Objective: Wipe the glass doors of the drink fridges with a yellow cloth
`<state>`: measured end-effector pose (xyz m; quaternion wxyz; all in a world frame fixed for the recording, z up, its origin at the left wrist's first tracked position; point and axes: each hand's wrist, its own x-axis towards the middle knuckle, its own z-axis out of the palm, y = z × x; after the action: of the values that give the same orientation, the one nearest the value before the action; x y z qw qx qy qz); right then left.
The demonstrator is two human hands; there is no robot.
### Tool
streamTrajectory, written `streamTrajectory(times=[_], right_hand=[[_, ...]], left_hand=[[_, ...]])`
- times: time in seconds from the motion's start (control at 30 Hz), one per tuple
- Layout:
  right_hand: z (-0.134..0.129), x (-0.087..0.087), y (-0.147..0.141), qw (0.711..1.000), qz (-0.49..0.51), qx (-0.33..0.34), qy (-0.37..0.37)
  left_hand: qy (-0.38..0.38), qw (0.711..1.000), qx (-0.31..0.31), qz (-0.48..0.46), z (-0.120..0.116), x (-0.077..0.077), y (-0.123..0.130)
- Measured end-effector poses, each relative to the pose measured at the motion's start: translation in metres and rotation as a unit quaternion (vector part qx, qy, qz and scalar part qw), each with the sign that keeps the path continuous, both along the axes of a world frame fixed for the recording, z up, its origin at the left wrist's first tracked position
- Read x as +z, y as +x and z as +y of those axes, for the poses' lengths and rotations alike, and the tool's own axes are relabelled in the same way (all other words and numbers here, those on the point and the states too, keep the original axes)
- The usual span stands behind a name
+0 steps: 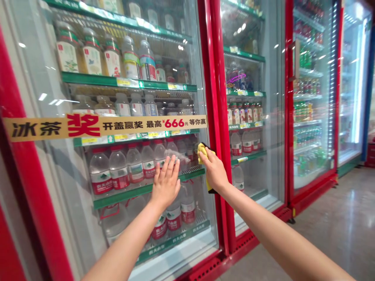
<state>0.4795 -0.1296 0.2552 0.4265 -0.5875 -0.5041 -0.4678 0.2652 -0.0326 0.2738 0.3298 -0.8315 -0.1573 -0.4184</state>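
Observation:
My left hand point(166, 183) lies flat on the glass door point(125, 218) of a drinks cooler, fingers stretched out and holding nothing. To its right, my right hand point(215, 169) grips a yellow cloth point(202, 151) with a dark edge, near the door's right side by the red frame point(215, 117). Part of the cloth hangs below the hand. A beige strip with printed characters point(143, 125) crosses the glass above both hands. Behind the glass, red-capped water bottles point(118, 171) stand on a green-edged shelf.
More bottles point(95, 54) fill the shelves above. Further red-framed coolers point(310, 97) stand in a row to the right. A shiny grey floor point(336, 214) shows at the lower right. A door handle point(295, 60) sticks out from a cooler further along.

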Motion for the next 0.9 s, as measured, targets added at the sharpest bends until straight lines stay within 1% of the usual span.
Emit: streamTrajectory(times=[0.07, 0.1, 0.17, 0.23, 0.27, 0.3, 0.33, 0.37, 0.47, 0.5, 0.53, 0.57, 0.6, 0.63, 0.67, 0.77, 0.8, 0.83, 0.87, 0.9], right_hand=[[-0.012, 0.009, 0.013, 0.999, -0.004, -0.007, 0.034], [-0.016, 0.01, 0.02, 0.999, -0.003, -0.015, 0.052], [-0.017, 0.003, 0.029, 0.997, -0.004, -0.031, 0.076], [-0.012, -0.008, 0.035, 0.996, -0.004, -0.037, 0.076], [-0.009, -0.01, 0.037, 0.997, -0.006, -0.037, 0.071], [-0.005, -0.008, 0.039, 0.997, -0.007, -0.036, 0.064], [-0.001, 0.0, 0.04, 0.998, -0.009, -0.035, 0.059], [0.002, 0.013, 0.042, 0.998, -0.009, -0.036, 0.057], [0.006, 0.068, 0.049, 0.997, -0.001, -0.043, 0.057], [0.006, 0.084, 0.05, 0.997, 0.002, -0.044, 0.06], [0.006, 0.095, 0.051, 0.997, 0.005, -0.046, 0.064], [0.006, 0.099, 0.052, 0.997, 0.006, -0.046, 0.066], [0.006, 0.094, 0.051, 0.997, 0.005, -0.047, 0.067], [0.005, 0.083, 0.05, 0.997, 0.003, -0.048, 0.066], [0.005, 0.066, 0.048, 0.997, 0.001, -0.05, 0.063], [0.004, 0.006, 0.043, 0.997, -0.01, -0.052, 0.048], [0.003, -0.007, 0.042, 0.998, -0.014, -0.051, 0.042], [0.002, -0.012, 0.042, 0.998, -0.015, -0.049, 0.037], [0.001, -0.009, 0.042, 0.998, -0.014, -0.048, 0.033], [0.001, 0.001, 0.042, 0.998, -0.008, -0.048, 0.032]], left_hand=[[0.002, 1.0, -0.005, 0.005, -0.004, 0.003, 0.009], [0.003, 1.0, -0.006, 0.006, -0.006, 0.004, 0.013], [0.007, 1.0, -0.007, 0.005, -0.008, 0.003, 0.019], [0.012, 1.0, -0.007, 0.005, -0.008, 0.001, 0.021], [0.016, 1.0, -0.007, 0.006, -0.008, -0.001, 0.02], [0.021, 1.0, -0.008, 0.008, -0.007, -0.002, 0.02], [0.027, 1.0, -0.009, 0.009, -0.006, -0.002, 0.019], [0.032, 0.999, -0.01, 0.01, -0.005, -0.002, 0.017], [0.043, 0.999, -0.017, 0.01, -0.005, 0.006, 0.016], [0.043, 0.999, -0.018, 0.009, -0.006, 0.01, 0.016], [0.043, 0.999, -0.018, 0.008, -0.007, 0.013, 0.016], [0.043, 0.999, -0.018, 0.007, -0.008, 0.016, 0.016], [0.043, 0.999, -0.017, 0.006, -0.008, 0.017, 0.016], [0.043, 0.999, -0.017, 0.006, -0.008, 0.017, 0.015], [0.043, 0.999, -0.016, 0.007, -0.008, 0.016, 0.013], [0.036, 0.999, -0.014, 0.007, -0.005, 0.008, 0.006], [0.033, 0.999, -0.013, 0.008, -0.004, 0.005, 0.004], [0.032, 0.999, -0.012, 0.011, -0.003, 0.004, 0.001], [0.031, 0.999, -0.012, 0.014, -0.002, 0.003, -0.001], [0.032, 0.999, -0.013, 0.018, -0.002, 0.004, -0.002]])
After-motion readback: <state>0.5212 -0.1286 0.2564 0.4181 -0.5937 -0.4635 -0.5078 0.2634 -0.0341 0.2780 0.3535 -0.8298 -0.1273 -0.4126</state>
